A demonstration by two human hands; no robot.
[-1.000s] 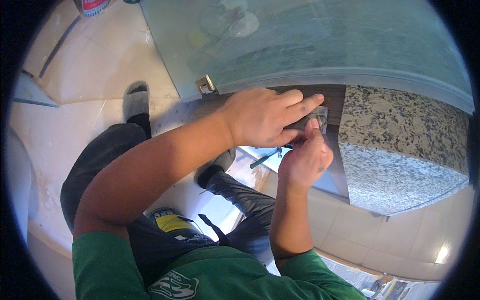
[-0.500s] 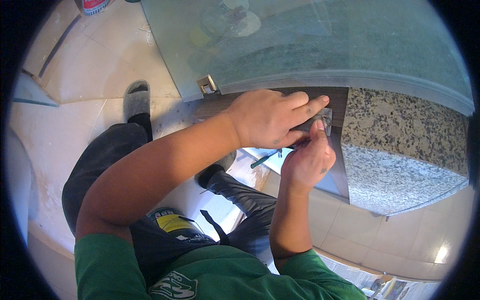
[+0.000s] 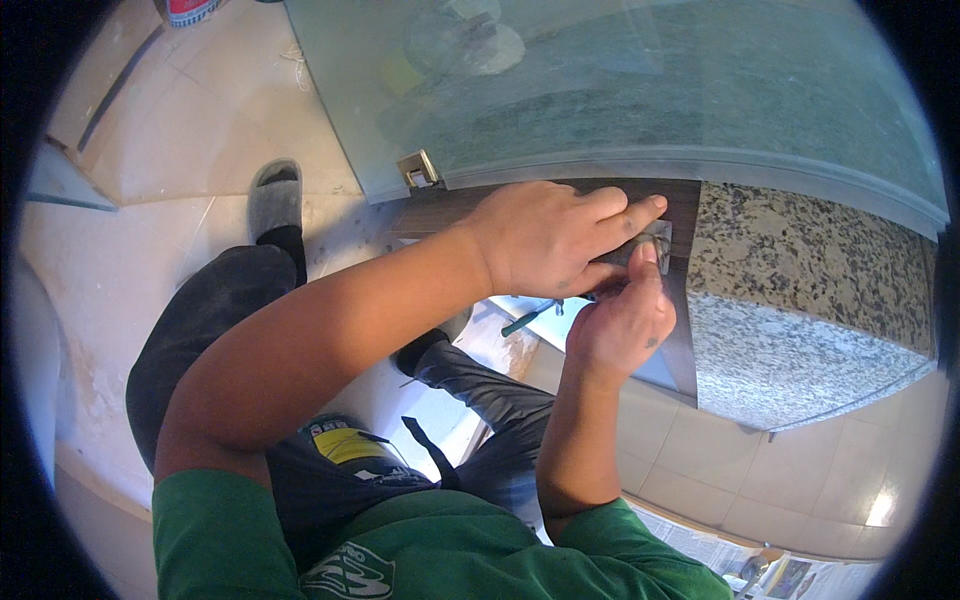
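My left hand (image 3: 555,238) reaches across from the left over a dark wooden board (image 3: 677,205), its index finger stretched along the board and its other fingers bent under. Whatever lies beneath its palm is hidden. Close against it, my right hand (image 3: 625,318) is closed, with the thumb pressed on a small shiny metal plate (image 3: 664,236) at the board. Its curled fingers hide the rest of that fitting. The two hands meet at the thumbs. Below them, a tool with a green handle (image 3: 522,322) lies on a pale surface.
A large glass panel (image 3: 600,100) stands just beyond the board, with a square metal fitting (image 3: 417,168) at its lower corner. To the right sits a speckled granite block (image 3: 800,250). A bucket with a yellow label (image 3: 345,443) is between my legs. Newspaper (image 3: 690,545) lies lower right.
Both hands have shifted very slightly to the right along the board. Their hold looks the same.
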